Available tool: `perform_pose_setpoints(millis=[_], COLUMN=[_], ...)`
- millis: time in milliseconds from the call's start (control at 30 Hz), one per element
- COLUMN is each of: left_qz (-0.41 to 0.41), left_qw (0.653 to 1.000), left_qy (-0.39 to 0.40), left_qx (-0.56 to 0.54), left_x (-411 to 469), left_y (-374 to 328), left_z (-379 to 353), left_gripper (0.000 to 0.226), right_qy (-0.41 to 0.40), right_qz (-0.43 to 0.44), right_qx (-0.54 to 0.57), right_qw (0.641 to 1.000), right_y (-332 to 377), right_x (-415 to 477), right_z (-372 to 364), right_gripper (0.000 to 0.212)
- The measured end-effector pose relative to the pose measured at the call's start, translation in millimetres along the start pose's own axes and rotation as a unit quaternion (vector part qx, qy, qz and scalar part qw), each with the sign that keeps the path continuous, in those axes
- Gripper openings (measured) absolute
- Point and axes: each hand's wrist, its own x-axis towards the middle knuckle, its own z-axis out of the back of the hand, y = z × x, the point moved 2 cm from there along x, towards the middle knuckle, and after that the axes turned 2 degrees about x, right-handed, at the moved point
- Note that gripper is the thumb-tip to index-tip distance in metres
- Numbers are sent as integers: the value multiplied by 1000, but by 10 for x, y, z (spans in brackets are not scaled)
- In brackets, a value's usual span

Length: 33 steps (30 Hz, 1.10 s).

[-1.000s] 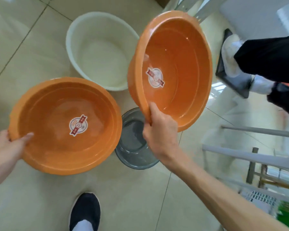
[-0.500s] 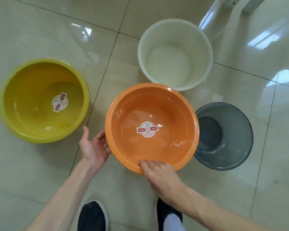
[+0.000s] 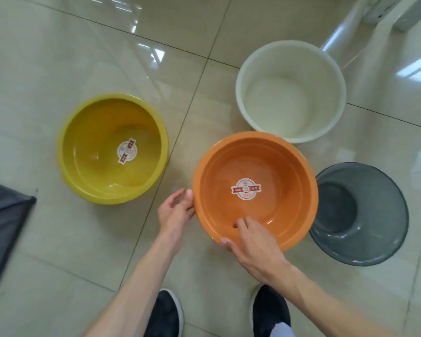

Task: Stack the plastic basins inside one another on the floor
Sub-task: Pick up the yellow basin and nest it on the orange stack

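Note:
An orange basin (image 3: 277, 166) with a round sticker in its bottom sits on the tiled floor in front of me. My right hand (image 3: 255, 249) grips its near rim, fingers hooked inside and thumb outside. My left hand (image 3: 175, 210) is at the basin's left side with its fingers apart, fingertips touching the outer rim. A yellow basin (image 3: 95, 147) with the same sticker stands apart to the left. A white basin (image 3: 289, 98) sits just behind the orange one. A translucent grey basin (image 3: 365, 215) lies to its right, close to it.
My two dark shoes (image 3: 164, 314) (image 3: 269, 310) stand just below the orange basin. A dark grey object (image 3: 3, 227) juts in at the left edge. White furniture legs (image 3: 345, 25) cross the top right corner. Glossy floor tiles surround the basins.
A second ago each hand held its own orange basin, the right one raised. Now only one orange basin shows, on the floor. My right fingers have hooked over its rim and my left hand has closed in.

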Motion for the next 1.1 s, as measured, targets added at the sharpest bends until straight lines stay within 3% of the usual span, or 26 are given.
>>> perform_pose_setpoints(millis=[67,133,233,333,467,533,733,867,933,1000,1033,1100], left_qz=[-3,-19,-68,-94,-79,-69,-74,-194,-250,-239,-219,-223], left_qw=[997,984,944,923,942,946,941,908,920,945,950,945], left_qy=[-60,-162,-315,-374,-322,-305,-320,-354,-288,-208,-207,-210], left_qx=[-42,-77,-72,3,55,82,89,114,88,84,84,114], left_x=[57,138,244,507,998,1164,1175,720,620,705,593,-65], left_y=[-113,-261,-495,-716,-981,-992,-918,-1051,-1003,-635,-431,-429], left_z=[243,551,1044,1488,1858,1941,1916,1878,1955,2079,1977,1470], left_gripper=[34,32,51,65,66,50,32,27,24,41,54,41], right_qy=[-141,-184,-179,-171,-173,-156,-173,-242,-298,-336,-349,-364], right_qz=[15,42,61,25,-87,-121,-132,-47,-8,-25,-46,-92], right_qx=[58,128,161,129,134,133,126,186,219,244,259,292], right_qw=[988,974,969,976,972,971,968,951,929,909,899,879], right_y=[240,570,1084,1482,1763,1798,1740,1707,1542,1281,1116,747], right_x=[130,389,897,1469,2091,2259,2295,1844,1387,829,532,-16], right_z=[177,373,583,599,518,463,436,816,1046,1235,1298,1316], right_gripper=[34,14,30,48,49,43,36,33,36,47,51,53])
